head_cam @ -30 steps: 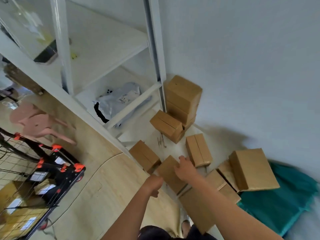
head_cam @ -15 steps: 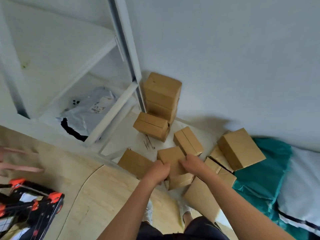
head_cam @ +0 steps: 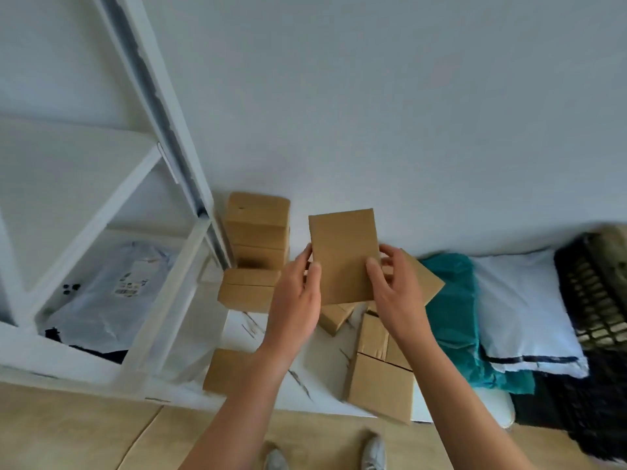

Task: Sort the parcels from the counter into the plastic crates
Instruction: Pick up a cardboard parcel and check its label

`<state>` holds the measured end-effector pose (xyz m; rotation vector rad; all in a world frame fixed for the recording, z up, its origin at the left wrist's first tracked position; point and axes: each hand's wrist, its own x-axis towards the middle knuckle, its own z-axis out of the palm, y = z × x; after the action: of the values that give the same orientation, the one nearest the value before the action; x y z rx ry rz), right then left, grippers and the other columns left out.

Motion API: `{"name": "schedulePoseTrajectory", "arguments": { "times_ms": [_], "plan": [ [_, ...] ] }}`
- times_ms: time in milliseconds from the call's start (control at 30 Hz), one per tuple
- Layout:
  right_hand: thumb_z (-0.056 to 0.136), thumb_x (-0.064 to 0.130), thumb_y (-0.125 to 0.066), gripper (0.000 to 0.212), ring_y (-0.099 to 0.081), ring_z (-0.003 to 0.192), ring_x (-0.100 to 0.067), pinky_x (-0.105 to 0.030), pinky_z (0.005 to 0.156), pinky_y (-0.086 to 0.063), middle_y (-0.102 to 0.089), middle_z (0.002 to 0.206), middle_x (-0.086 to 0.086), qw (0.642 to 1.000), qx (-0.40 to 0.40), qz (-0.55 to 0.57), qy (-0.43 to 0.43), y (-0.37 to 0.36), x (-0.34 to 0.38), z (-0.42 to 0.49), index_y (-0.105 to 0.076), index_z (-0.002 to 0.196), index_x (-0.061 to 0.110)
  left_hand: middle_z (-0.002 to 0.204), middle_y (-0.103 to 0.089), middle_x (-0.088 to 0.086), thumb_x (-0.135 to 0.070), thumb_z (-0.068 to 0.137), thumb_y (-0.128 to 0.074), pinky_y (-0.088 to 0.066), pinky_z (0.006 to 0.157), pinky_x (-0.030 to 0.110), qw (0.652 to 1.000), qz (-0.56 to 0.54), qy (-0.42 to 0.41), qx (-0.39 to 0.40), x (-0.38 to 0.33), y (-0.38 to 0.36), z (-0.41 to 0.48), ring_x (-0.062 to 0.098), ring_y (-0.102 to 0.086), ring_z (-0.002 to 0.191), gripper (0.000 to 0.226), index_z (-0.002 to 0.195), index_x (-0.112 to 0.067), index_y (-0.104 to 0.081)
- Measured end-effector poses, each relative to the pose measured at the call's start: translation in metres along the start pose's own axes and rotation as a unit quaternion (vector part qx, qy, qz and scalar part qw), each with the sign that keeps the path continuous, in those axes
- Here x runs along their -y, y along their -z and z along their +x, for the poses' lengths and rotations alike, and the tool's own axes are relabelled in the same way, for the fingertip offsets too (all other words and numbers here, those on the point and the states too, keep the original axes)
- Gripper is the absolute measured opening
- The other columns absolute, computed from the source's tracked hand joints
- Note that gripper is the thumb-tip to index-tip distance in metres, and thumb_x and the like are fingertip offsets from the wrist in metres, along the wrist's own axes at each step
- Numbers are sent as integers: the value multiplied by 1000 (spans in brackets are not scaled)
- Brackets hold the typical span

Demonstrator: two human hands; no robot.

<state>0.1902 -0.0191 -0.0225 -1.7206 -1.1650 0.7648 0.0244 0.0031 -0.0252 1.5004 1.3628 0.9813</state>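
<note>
The white shelving rack [head_cam: 163,130] fills the left side. Next to it the white counter [head_cam: 237,330] runs along the wall, littered with brown cardboard boxes. There's a corner stack [head_cam: 258,228] tight by the rack's post, a low box [head_cam: 247,290] lying just in front of it, and a big flat box [head_cam: 380,388] at the near edge. Up in the middle is the one that counts: a flat cardboard parcel [head_cam: 342,252], held upright above the pile with its plain broad face to the camera. The left hand [head_cam: 295,300] grasps its left edge, thumb on the front. The right hand [head_cam: 397,293] clasps the right edge in the same way. Both hands are occupied, neither free.

This looks like the check before choosing a crate. No label shows on this face, so the sensible move would be to turn the parcel over in both hands. It should be kept clear of the corner stack, which looks easy to knock. After that, one hand could probably carry it, since it looks light and stiff.

Containers now. The rack's lower shelf holds a grey poly mailer [head_cam: 112,290] with a printed label, lying flat. At the far right sits a black plastic crate [head_cam: 593,293] with lattice walls. A white poly mailer [head_cam: 522,313] and a teal poly mailer [head_cam: 451,300] lie between it and the boxes. What is inside the crate is too blurred to tell.
</note>
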Motion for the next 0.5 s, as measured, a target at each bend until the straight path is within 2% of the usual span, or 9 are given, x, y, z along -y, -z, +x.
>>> {"name": "schedulePoseTrajectory", "arguments": {
  "times_ms": [100, 233, 333, 400, 467, 500],
  "plan": [
    [101, 57, -50, 41, -58, 120, -5, -36, 100, -55, -55, 134, 9, 995, -52, 62, 62, 12, 4, -17, -46, 140, 45, 131, -64, -9, -41, 112, -33, -51, 94, 16, 996, -49, -66, -40, -10, -15, -1, 4, -62, 118, 45, 149, -28, -54],
    [102, 53, -52, 38, -56, 126, -6, -40, 104, -54, -53, 136, 10, 990, -66, 87, 95, 25, 2, -26, -46, 140, 50, 134, -65, -10, -36, 114, -33, -51, 95, 13, 993, -87, -61, -61, -24, -28, -2, -1, -61, 120, 40, 146, -30, -56],
    [107, 45, -51, 30, -56, 124, -4, -29, 98, -53, -55, 135, 9, 987, -66, 113, 89, 42, 6, -21, -48, 135, 55, 128, -66, -9, -40, 115, -28, -56, 98, 30, 992, -97, -68, -53, -34, -38, 0, 4, -64, 117, 42, 144, -33, -58],
    [109, 45, -46, 27, -57, 115, 1, -25, 92, -49, -60, 130, 12, 987, -60, 138, 58, 57, 7, -14, -52, 135, 51, 128, -63, -5, -42, 115, -24, -55, 92, 23, 990, -76, -101, -56, -42, -44, -1, 5, -63, 115, 47, 147, -31, -57],
    [109, 47, -43, 29, -58, 109, -2, -33, 95, -50, -64, 121, 17, 979, -39, 198, 7, 72, 8, -8, -59, 133, 41, 130, -55, -1, -51, 112, -21, -49, 87, 12, 983, -30, -172, -55, -53, -50, -6, 10, -61, 113, 55, 151, -28, -53],
    [107, 49, -44, 32, -57, 110, -9, -39, 97, -50, -66, 119, 13, 968, -25, 248, -16, 79, 9, -4, -63, 129, 35, 132, -50, -1, -57, 110, -22, -48, 87, 11, 977, -8, -208, -52, -60, -53, -10, 13, -59, 111, 59, 152, -28, -52]
  ]
}}
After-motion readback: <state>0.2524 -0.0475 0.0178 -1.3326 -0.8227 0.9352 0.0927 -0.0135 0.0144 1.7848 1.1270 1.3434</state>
